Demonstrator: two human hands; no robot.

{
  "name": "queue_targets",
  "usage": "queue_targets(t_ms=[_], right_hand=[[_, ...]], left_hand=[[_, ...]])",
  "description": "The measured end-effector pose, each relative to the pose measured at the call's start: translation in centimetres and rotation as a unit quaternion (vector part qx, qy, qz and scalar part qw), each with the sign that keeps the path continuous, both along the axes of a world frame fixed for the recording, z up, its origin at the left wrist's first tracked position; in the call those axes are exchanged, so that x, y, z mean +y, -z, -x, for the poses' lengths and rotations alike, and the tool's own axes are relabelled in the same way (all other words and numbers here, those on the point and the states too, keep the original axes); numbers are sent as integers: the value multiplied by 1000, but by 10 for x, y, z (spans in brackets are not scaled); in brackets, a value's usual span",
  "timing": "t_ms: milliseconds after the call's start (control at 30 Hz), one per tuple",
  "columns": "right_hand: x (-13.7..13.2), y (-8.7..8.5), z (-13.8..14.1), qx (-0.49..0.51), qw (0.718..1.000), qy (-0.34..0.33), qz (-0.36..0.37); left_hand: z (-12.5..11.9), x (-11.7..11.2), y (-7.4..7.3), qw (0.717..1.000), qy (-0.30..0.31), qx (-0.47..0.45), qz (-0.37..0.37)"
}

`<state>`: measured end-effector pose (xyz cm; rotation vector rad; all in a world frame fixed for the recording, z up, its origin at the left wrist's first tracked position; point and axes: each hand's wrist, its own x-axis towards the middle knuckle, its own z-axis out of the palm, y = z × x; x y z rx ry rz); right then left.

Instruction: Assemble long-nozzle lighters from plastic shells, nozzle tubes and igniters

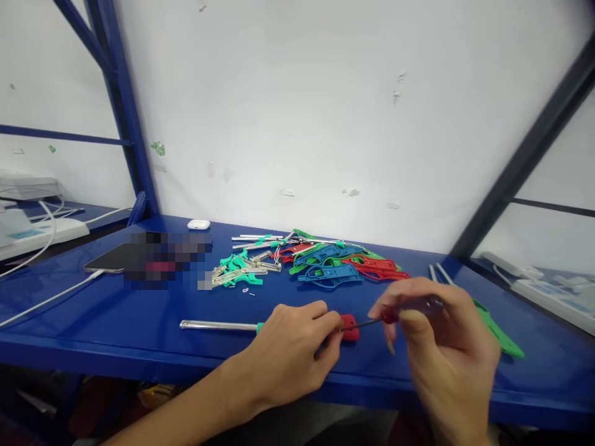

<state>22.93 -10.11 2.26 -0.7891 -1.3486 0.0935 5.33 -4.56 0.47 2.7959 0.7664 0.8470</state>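
Looks like screw work to me: left hand (297, 344) gripping the red-handled stick lighter (223, 326) at 6 o'clock on the worktop (153, 310), right hand (449, 347) clutching a screwdriver (382, 318) at its 3 o'clock, so next probably calls for steady pressure while turning.

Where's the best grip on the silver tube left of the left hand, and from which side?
Likely mid-length on the bare silver tube, from above, pinching its near and far sides. It is straight and slim and lies roughly left to right near the front of the blue table. Nothing covers that stretch, while the left hand hides much beyond the teal collar.
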Motion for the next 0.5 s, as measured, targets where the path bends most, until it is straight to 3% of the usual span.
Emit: queue_targets(t_ms=[167, 333, 500], right_hand=[[11, -19, -5, -5, 998, 62, -2], [32, -8, -12, -2, 997, 45, 63], [34, -4, -12, -1, 996, 57, 73]], left_hand=[[-27, 5, -11, 998, -50, -43, 12], [-43, 12, 0, 992, -50, -78, 90], [-48, 11, 5, 987, -35, -79, 136]])
